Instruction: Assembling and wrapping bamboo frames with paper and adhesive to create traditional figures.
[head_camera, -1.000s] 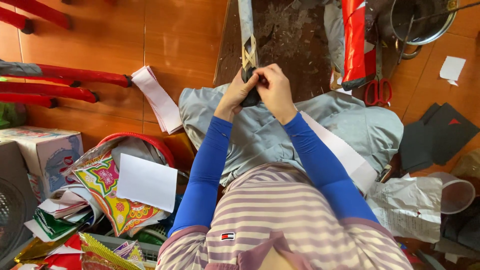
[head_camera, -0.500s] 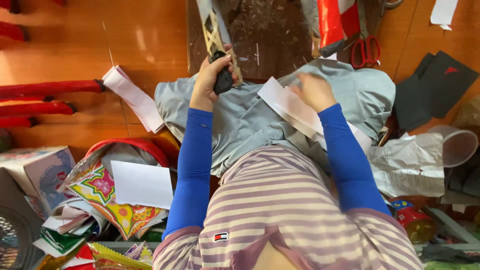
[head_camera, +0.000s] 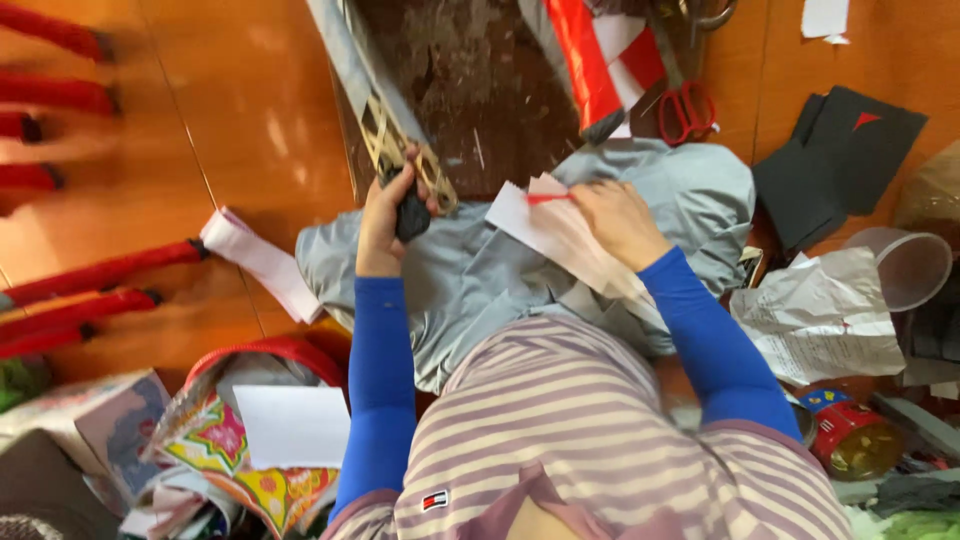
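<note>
While the left hand (head_camera: 385, 205) keeps its grip on the dark tool (head_camera: 411, 212), right hand (head_camera: 615, 220) now pinching the white paper strip (head_camera: 560, 235).

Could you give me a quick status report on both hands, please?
Left hand grips black-handled tool. Right hand on white paper strip. Nothing between them.
</note>
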